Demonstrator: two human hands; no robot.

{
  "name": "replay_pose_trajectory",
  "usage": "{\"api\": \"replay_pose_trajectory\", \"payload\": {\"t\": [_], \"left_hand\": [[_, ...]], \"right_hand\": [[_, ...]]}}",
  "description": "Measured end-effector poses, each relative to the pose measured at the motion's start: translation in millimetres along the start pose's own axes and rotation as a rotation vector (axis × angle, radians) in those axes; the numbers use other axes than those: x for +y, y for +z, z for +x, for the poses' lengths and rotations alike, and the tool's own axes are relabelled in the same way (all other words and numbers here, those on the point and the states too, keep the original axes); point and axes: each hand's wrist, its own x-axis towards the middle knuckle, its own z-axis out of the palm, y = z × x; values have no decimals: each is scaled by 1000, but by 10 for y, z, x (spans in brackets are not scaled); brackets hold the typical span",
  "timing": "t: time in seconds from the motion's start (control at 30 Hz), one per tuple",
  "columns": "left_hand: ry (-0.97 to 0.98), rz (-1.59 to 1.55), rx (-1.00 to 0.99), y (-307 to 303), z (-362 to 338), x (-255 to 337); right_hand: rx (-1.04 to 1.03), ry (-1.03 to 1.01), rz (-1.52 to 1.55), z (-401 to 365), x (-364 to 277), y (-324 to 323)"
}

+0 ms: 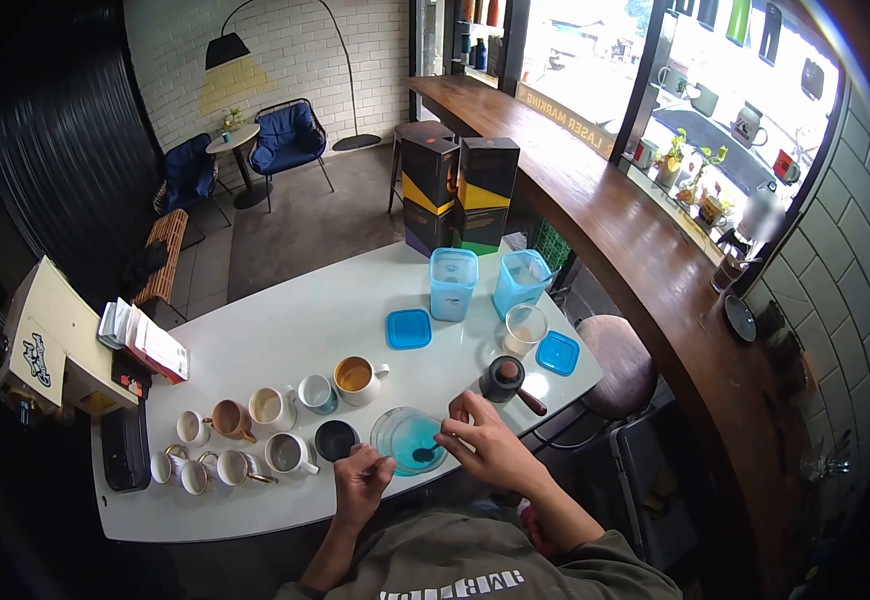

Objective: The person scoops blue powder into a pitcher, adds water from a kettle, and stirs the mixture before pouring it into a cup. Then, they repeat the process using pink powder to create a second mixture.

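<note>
White table fills mid-frame, blue tubs upper right. Bottom centre sits a glass bowl of blue liquid: right hand pinches its rim, left hand grips a spoon dipped in. It's near the table edge, so a hard stir could slosh it, I reckon. Mugs and a black cup crowd its left.
</note>
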Motion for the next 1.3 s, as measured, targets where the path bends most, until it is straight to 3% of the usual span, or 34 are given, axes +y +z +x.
{"api": "replay_pose_trajectory", "payload": {"t": [0.1, 0.23, 0.3, 0.4, 0.5, 0.63, 0.7, 0.83, 0.93, 1.03, 1.1, 1.23, 1.3], "left_hand": [[-8, 17, -10, -7, 9, 24], [-25, 26, 4, -1, 4, 20], [4, 39, 5, -1, 32, 61], [19, 82, 3, -17, 24, 29], [11, 91, 8, -10, 27, 40], [-5, 72, 5, -34, 11, 26], [15, 74, -1, -48, 8, 35], [34, 81, 11, -71, 21, 23], [28, 63, 25, -88, -8, 30], [7, 65, 26, -99, -25, 16], [23, 59, 30, -104, -24, 18], [24, 65, 33, -117, -30, -2], [13, 55, 39, -114, -24, 15]], "right_hand": [[35, 23, 168, -14, 26, 76], [37, -14, -14, 8, -8, 22], [52, 32, 195, -4, -9, 58], [19, 30, 48, 0, -10, 19], [50, 91, 202, -31, 35, 100], [39, 16, 92, -22, 45, 110], [69, 77, 222, -39, 24, 143], [19, 21, 48, 15, -1, 84], [31, 65, 224, 5, -22, 126], [14, 25, 49, 16, -19, 124], [25, 61, 247, 22, -29, 141], [1, 58, 110, 54, -17, 136], [-11, 75, 272, 60, -35, 141]]}}
